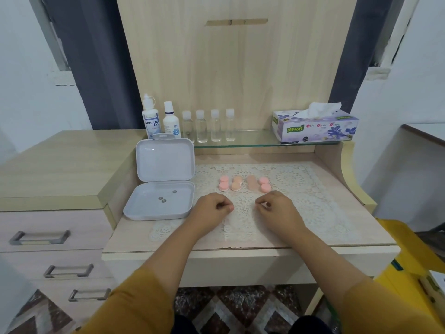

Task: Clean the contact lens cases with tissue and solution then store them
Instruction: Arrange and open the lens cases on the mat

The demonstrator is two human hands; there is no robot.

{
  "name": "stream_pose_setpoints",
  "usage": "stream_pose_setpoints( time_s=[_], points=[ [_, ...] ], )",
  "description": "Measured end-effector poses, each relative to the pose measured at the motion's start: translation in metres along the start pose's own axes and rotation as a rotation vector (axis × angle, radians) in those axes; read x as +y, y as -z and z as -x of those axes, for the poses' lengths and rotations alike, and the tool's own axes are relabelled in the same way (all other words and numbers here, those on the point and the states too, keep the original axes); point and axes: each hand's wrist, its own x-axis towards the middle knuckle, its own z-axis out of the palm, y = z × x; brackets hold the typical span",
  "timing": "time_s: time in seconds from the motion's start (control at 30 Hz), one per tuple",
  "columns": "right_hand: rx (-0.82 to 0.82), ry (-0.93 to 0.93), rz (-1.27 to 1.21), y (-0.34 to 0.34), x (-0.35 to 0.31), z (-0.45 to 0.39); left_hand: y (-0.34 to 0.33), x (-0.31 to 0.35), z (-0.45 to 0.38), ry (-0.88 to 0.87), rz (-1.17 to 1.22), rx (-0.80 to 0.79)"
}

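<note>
Both hands rest on the lace mat, near the desk's front edge. Left hand loosely curled into a fist, fingertips tucked against thumb; can't tell if anything is pinched inside. Right hand same pose, curled, nothing visibly held.

Just beyond the knuckles: four contact lens cases in a row on the mat, two pink at the outer ends, two peach between them, caps on, apart from both hands.

Left of the mat: white storage box open, lid standing up, three small grey bits in the base.

Further back on the glass shelf: two solution bottles at left, four small clear bottles beside them, tissue box at right with a tissue sticking out.
</note>
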Motion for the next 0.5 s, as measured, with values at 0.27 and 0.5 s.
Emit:
stream_pose_setpoints(
  time_s=[0.27, 0.5],
  points=[
    [0.081, -0.073, 0.080, -0.009, 0.013, -0.037, -0.004, -0.008, -0.020, -0.011, -0.012, 0.094],
    [0.111, -0.074, 0.099, -0.014, 0.016, -0.040, -0.004, -0.014, -0.018, -0.024, -0.011, 0.080]
  ],
)
